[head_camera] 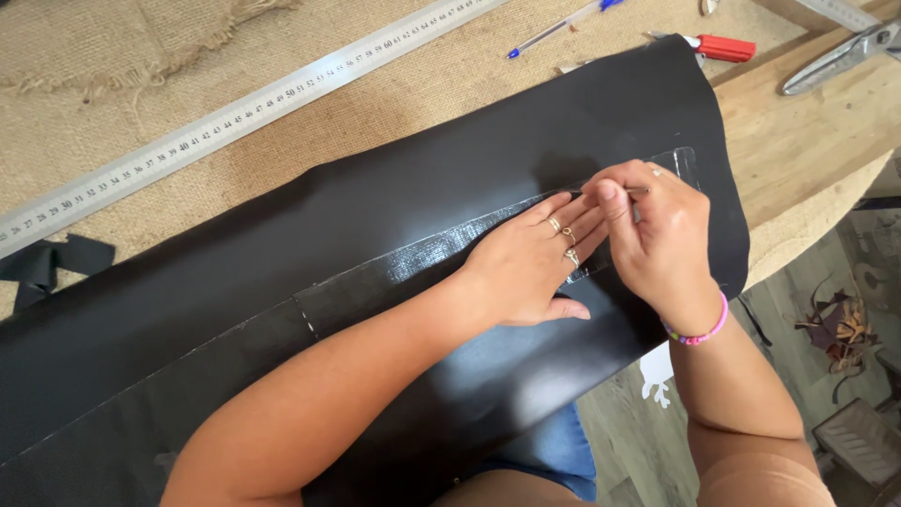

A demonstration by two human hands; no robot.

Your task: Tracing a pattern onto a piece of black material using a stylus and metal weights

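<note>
Under both hands (601, 249), black leather sheet (282, 282), left hand (526, 268) flat

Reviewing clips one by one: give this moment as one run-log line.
left hand: flat on black leather sheet | right hand: holds thin marking tool at strip edge | steel ruler: lies apart

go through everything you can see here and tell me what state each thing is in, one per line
black leather sheet: spread flat, hanging over the table edge
left hand: pressed flat on the sheet
right hand: pinching a thin marking tool, tip on the sheet
steel ruler: lying diagonally, untouched
blue pen: lying idle
shears: closed, lying idle
</note>
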